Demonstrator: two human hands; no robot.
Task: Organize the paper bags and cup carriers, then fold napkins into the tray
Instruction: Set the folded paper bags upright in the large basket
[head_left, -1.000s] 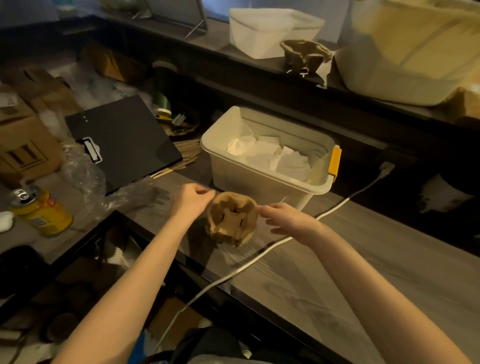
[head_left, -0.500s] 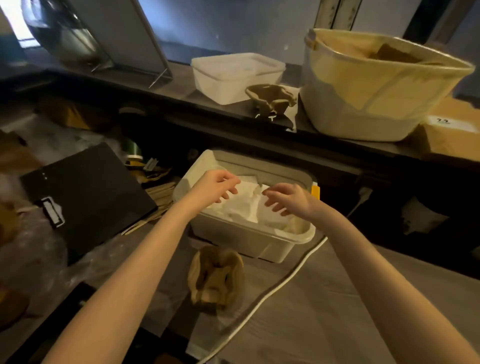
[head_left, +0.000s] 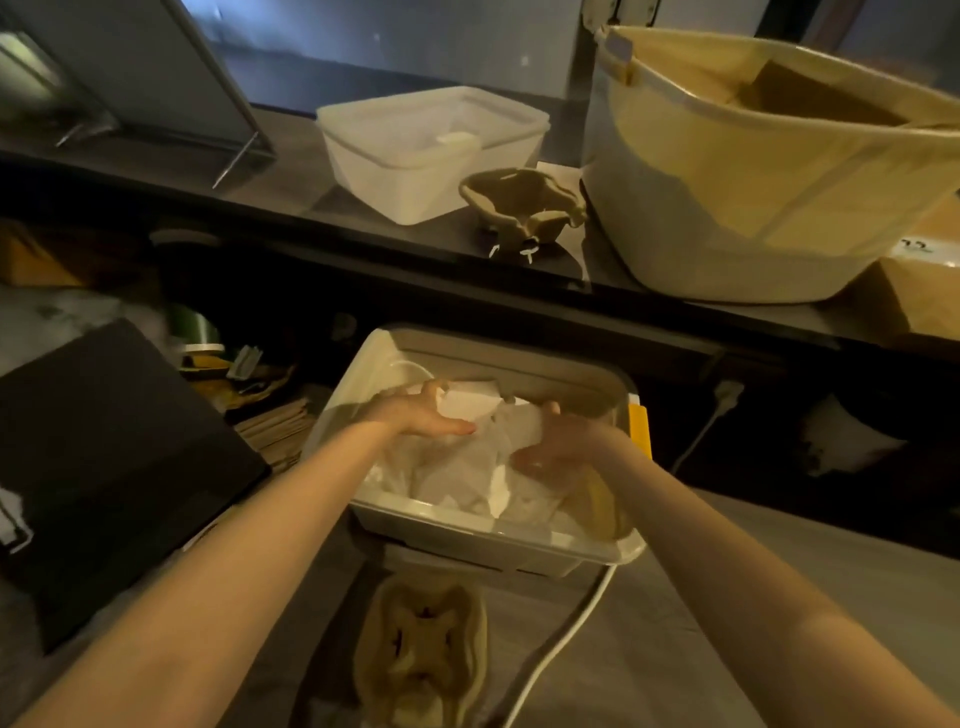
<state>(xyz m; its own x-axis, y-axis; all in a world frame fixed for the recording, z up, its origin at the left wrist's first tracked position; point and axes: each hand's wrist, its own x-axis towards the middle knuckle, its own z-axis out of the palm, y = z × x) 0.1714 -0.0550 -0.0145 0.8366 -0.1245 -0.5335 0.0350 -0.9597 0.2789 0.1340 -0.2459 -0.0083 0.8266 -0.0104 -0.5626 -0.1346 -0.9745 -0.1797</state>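
A pale plastic tray with a yellow latch stands on the grey table and holds several loose white napkins. Both hands are inside it. My left hand pinches the left edge of a white napkin between fingers and thumb. My right hand grips the same napkin's right side, its fingers curled over the paper. A brown pulp cup carrier lies on the table just in front of the tray, apart from both hands. On the upper shelf sits a second cup carrier.
A large cream bin with brown paper bags stands at the shelf's right, beside a white lidded container. A black clipboard lies left of the tray. A white cable runs along the table by the tray's right corner.
Both hands let go of the cup carrier, which now lies on the table. They moved forward into the tray and took hold of a napkin. The camera tilted up.
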